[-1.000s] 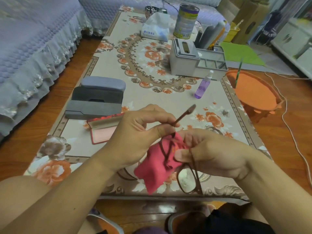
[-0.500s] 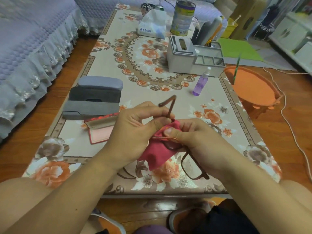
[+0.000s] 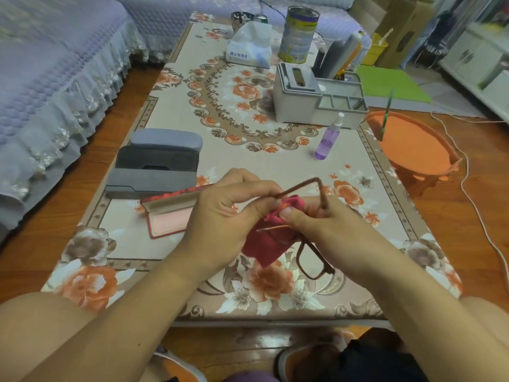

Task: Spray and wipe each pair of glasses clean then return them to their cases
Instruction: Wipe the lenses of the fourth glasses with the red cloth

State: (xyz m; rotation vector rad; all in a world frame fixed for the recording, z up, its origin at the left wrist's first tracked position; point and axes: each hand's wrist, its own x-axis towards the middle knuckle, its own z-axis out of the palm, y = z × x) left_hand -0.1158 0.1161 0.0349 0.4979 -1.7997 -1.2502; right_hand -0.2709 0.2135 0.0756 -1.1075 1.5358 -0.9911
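Both hands meet over the near middle of the table [image 3: 275,164], held close together with the brown-framed glasses [image 3: 314,260] and a red cloth [image 3: 261,246] between them. The left hand [image 3: 225,216] has its thumb and forefinger pinched on one temple arm, which rises from the grip and bends at a corner above the right hand. The right hand [image 3: 327,224] presses its thumb into the bunched top of the cloth, fingers curled round cloth and frame together. One lens rim hangs free below the right hand, tilted down toward the near table edge; the other lens is wrapped in the cloth and cannot be seen.

Just left of the hands lies an open red case [image 3: 168,216] with a pink lining, partly hidden behind the left hand. Beyond it sit a dark grey case [image 3: 154,172], lid up, and a lighter grey case [image 3: 165,139] closed behind it. The purple spray bottle [image 3: 327,142] stands upright well beyond the hands, near a grey organiser box [image 3: 297,100]. A tissue pack [image 3: 248,48] and a tin [image 3: 298,34] stand at the far end
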